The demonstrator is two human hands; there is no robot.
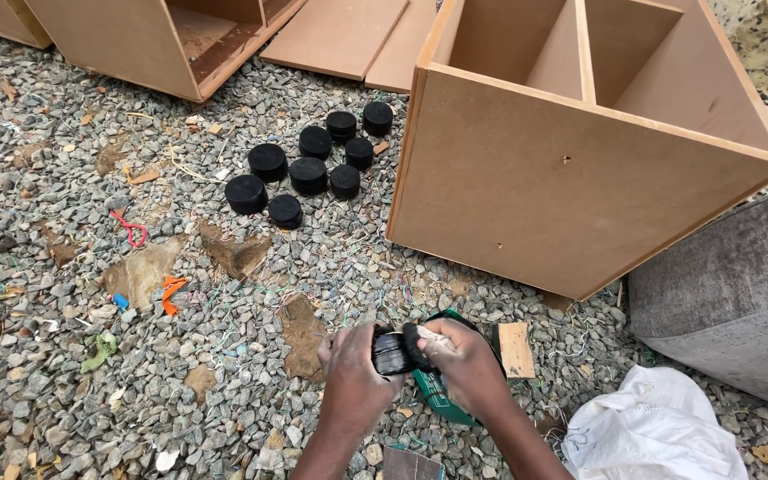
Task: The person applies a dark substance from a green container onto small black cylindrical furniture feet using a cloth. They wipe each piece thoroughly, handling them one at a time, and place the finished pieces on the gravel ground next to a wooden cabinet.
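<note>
Both hands meet low in the middle of the head view, over gravel. My left hand [353,363] grips a black round puck-shaped piece [390,354]. Pressed against that piece is a dark pad [417,345] with a pale scrap, held by my right hand [470,364]. Under the right hand lies a green flat packet [435,391], partly hidden. Several more black round pieces [309,175] lie in a cluster on the gravel farther off, left of a wooden cabinet box [571,178].
The big cabinet box with a divider stands at right. Another open wooden box [148,44] and flat boards [348,36] lie at the top. A grey cushion [740,293] and a white bag [651,431] sit at bottom right. A small wood block [516,349] lies nearby.
</note>
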